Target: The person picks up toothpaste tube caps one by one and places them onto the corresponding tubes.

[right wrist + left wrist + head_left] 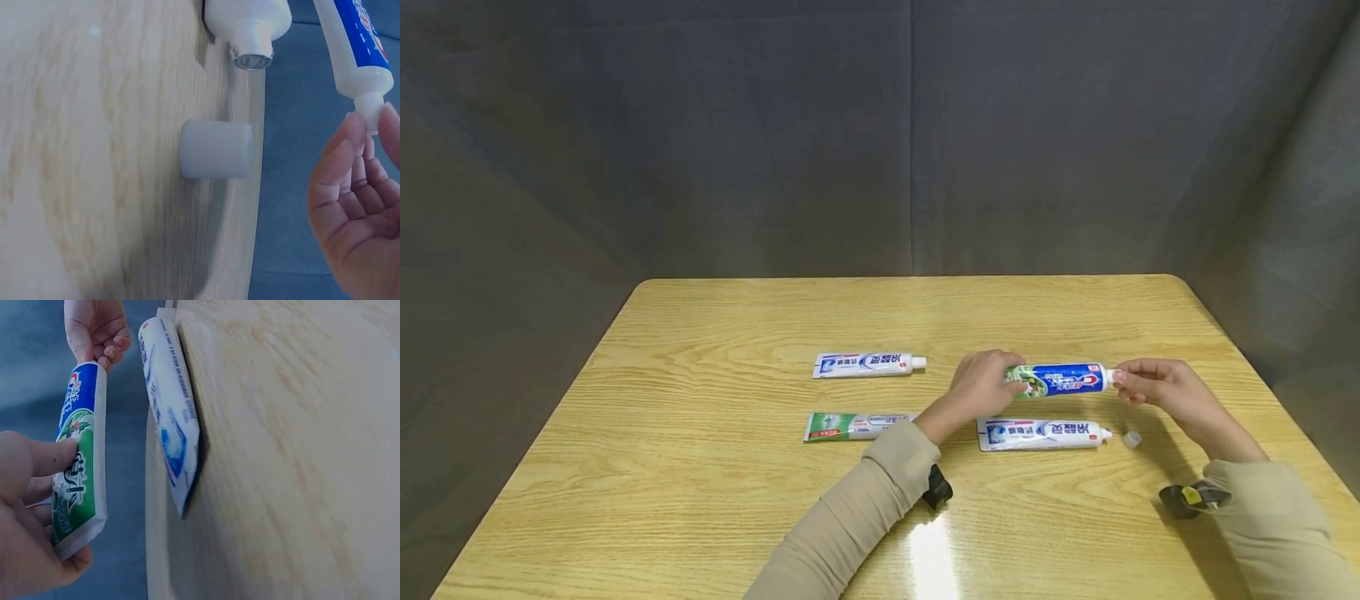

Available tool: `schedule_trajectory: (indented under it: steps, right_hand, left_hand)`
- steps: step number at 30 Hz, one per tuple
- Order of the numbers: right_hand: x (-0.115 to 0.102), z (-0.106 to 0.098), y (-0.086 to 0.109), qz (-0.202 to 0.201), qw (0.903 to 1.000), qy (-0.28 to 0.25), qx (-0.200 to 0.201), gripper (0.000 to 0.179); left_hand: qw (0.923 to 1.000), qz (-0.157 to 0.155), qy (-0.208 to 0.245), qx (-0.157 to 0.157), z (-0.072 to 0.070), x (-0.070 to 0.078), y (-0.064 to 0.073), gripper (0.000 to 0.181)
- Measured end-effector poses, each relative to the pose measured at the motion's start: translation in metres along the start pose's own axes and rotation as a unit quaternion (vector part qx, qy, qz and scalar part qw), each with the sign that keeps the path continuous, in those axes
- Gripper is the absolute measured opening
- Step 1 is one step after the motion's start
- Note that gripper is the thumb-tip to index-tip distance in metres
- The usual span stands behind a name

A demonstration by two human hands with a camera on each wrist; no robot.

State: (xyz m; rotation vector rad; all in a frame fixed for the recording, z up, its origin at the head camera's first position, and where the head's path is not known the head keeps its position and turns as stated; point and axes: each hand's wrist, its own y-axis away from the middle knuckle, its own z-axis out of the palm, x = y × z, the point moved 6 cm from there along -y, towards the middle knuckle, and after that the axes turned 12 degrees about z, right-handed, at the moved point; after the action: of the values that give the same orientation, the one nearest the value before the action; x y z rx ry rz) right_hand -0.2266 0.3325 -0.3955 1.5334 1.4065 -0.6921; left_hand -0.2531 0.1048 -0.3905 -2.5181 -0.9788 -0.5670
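Observation:
My left hand [983,385] grips the green tail end of a blue and green toothpaste tube [1067,379], held above the table. At the tube's other end, my right hand [1165,392] pinches its white cap [369,111] between thumb and fingers. Just below lies a white and blue toothpaste tube [1041,434] with its nozzle [253,53] uncapped. A loose white cap [217,150] rests on the table beside that nozzle. In the left wrist view, the left thumb presses on the printed face of the held tube.
A second white and blue tube [863,364], with a cap on, lies farther back to the left. Nearer, a green and white tube [850,426] is partly covered by the left forearm. The wooden table [700,500] ends at a dark curtain [760,150].

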Motion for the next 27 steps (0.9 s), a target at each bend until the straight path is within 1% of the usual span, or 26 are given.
schedule_trajectory:
  steps: [3,5,8,11,15,17,22,27]
  right_hand:
    - [0.002,0.000,-0.002,0.007,0.9998,-0.020,-0.004,0.011]
    - [0.004,0.001,-0.003,0.016,0.9995,-0.025,-0.006,0.011]
    - [0.007,0.001,-0.005,0.035,0.9992,-0.016,-0.005,0.018]
    - [0.008,0.002,-0.007,0.049,0.9988,0.002,-0.002,0.028]
    - [0.008,0.003,-0.010,0.057,0.9983,0.014,-0.005,0.035]
    - [0.008,0.003,-0.012,0.060,0.9981,0.012,-0.010,0.037]
    - [0.011,0.006,-0.016,0.074,0.9970,0.003,-0.023,0.034]
    - [0.014,0.010,-0.019,0.090,0.9954,0.007,-0.031,0.034]
  left_hand:
    - [0.9994,-0.012,0.032,0.003,0.002,-0.005,0.000,0.038]
    - [0.9986,-0.015,0.050,0.007,0.003,-0.008,-0.001,0.038]
    - [0.9969,-0.016,0.075,0.016,0.004,-0.011,-0.001,0.036]
    - [0.9958,-0.015,0.088,0.022,0.004,-0.012,-0.001,0.033]
    - [0.9955,-0.021,0.090,0.022,0.004,-0.013,-0.003,0.031]
    - [0.9959,-0.027,0.084,0.021,0.004,-0.014,-0.004,0.031]
    - [0.9965,-0.032,0.076,0.014,0.006,-0.017,-0.007,0.032]
    - [0.9956,-0.030,0.088,0.012,0.009,-0.022,-0.007,0.032]
